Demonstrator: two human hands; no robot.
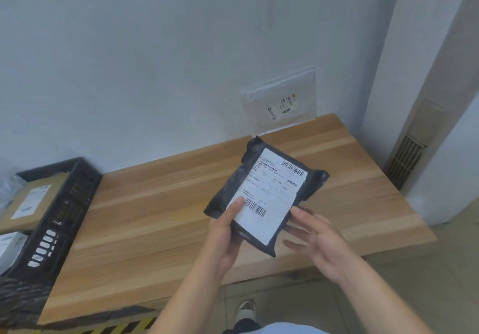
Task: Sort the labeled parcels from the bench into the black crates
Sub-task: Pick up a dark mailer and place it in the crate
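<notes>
The left grip [224, 232] holds the parcel [228, 188] over the worktop's [155, 217] near edge, thumb on the label [272, 193], face-up (likely to read it); the right grip [320, 241] is spread wide beside it. At the left edge, the crate [64, 204] holds a box [28, 201] and a white pack [7, 245]. A clear bag [282, 100] leans at the far edge.
</notes>
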